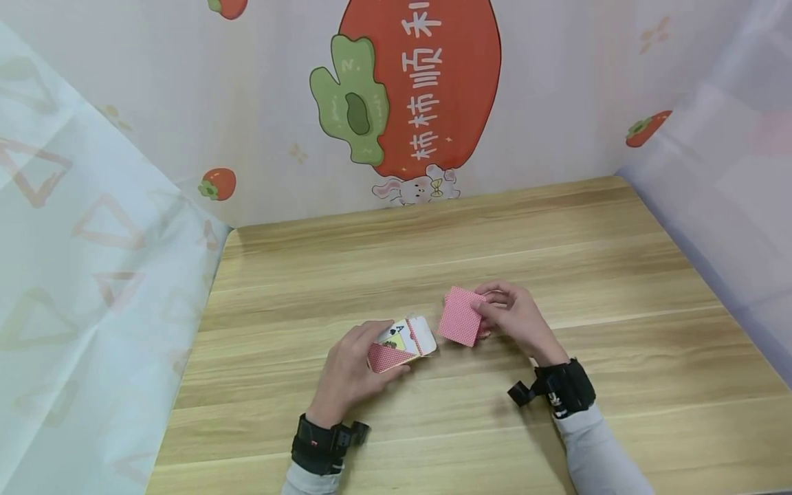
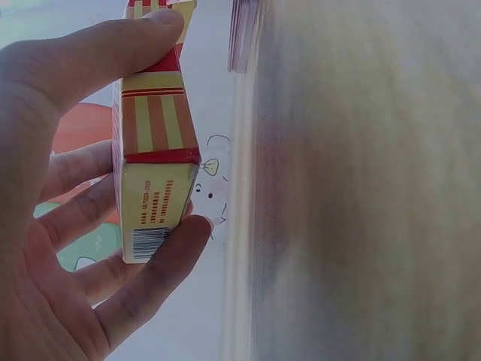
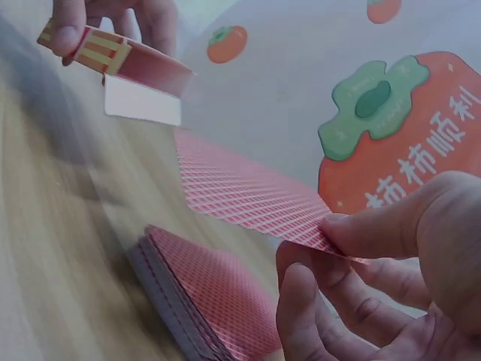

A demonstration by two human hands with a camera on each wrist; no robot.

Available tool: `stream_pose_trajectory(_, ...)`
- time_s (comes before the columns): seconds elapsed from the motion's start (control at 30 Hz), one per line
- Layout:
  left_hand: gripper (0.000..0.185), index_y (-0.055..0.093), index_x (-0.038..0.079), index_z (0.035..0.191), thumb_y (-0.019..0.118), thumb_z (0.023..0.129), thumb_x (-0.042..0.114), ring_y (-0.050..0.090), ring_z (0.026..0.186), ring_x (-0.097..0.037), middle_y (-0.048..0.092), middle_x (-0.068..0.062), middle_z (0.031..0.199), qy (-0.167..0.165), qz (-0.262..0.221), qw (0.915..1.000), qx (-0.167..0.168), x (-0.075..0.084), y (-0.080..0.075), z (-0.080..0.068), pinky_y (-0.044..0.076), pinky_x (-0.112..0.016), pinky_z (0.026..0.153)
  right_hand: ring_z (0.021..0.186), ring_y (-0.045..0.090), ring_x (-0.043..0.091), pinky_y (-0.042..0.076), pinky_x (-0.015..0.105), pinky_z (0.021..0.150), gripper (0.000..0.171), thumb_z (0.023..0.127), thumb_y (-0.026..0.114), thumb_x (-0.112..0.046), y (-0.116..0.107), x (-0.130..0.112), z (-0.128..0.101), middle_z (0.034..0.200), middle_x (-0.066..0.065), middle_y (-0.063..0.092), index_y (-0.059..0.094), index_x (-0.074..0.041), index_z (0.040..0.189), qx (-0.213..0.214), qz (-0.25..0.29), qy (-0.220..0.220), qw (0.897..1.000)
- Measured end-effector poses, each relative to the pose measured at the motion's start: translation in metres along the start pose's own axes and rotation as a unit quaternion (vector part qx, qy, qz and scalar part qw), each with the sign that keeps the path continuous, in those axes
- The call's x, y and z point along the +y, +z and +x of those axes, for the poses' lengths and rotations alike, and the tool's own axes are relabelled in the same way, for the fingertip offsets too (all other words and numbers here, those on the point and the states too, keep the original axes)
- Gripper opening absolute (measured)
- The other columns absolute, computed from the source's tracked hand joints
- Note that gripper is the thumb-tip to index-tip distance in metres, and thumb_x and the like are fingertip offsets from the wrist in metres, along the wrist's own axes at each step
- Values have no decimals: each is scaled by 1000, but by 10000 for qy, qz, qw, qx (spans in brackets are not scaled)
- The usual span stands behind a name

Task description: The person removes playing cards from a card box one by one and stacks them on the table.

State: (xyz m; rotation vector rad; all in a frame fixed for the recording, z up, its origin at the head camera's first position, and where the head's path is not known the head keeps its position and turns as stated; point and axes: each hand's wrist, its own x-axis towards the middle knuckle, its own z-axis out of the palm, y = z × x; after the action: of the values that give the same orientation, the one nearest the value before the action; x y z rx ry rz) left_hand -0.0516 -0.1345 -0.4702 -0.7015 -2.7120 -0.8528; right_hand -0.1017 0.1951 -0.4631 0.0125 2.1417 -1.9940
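Note:
My left hand (image 1: 349,364) grips a playing card box (image 1: 390,357), patterned red with an ace of spades on its face. In the left wrist view, the box (image 2: 156,120) shows striped sides and a barcode end, thumb on one side and fingers round the other. Its white end flap (image 3: 143,102) stands open toward the right. My right hand (image 1: 516,320) pinches a red-backed playing card (image 3: 248,197) between thumb and fingers, tilted in the air. Below that card, a deck of red-backed cards (image 3: 214,293) lies on the table, largely covered in the head view.
The wooden table (image 1: 297,275) runs back to a white backdrop with a big persimmon print (image 1: 433,82). Pale sheets hang at the left (image 1: 93,275) and right (image 1: 736,172). Both wrists wear black camera straps (image 1: 566,388).

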Motion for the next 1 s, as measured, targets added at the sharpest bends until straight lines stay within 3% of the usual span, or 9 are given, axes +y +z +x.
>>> stream_pose_trajectory(0.1,76,69,16,137,98,74,46,71,113,-16,74,0,130,-44,10,10000,-50,0,0,0,62,-37,90,78,73,10,63,29,71,39,97,79,-12,-4,-2,4,96,4,76,61,8,125,238,-101,95,9996)
stream_pose_trajectory(0.23,75,68,16,137,98,74,45,71,114,-17,74,0,131,-82,5,9999,-96,1,-1,1,61,-38,90,80,73,7,63,29,72,42,95,83,-18,-9,-1,11,101,12,79,68,7,125,489,-675,-2,9965)
stream_pose_trajectory(0.5,75,68,17,137,98,74,46,71,113,-16,74,0,130,-134,-20,9998,-117,2,-1,1,62,-38,91,74,75,13,63,27,67,32,93,85,-16,-9,8,23,103,20,79,77,0,119,654,-1653,-253,9837)
stream_pose_trajectory(0.6,75,69,16,137,99,73,44,71,113,-17,74,0,130,-144,-52,9998,-92,2,-1,1,62,-38,91,74,75,15,61,26,64,29,92,85,-15,-7,9,24,101,18,80,79,0,117,735,-1950,-509,9767)
stream_pose_trajectory(0.83,76,68,15,137,99,73,44,72,112,-17,74,-1,129,-57,18,10000,-55,1,-2,1,62,-37,89,76,73,18,55,22,66,27,90,87,-14,0,10,23,91,11,80,80,0,113,1052,-2775,-1209,9473)
stream_pose_trajectory(1.0,77,69,15,136,100,72,44,72,111,-17,75,-1,129,-18,46,10000,-58,0,-1,0,62,-37,88,75,75,20,57,24,67,29,88,88,-11,4,11,22,89,12,80,79,2,112,1107,-2901,-1360,9408)
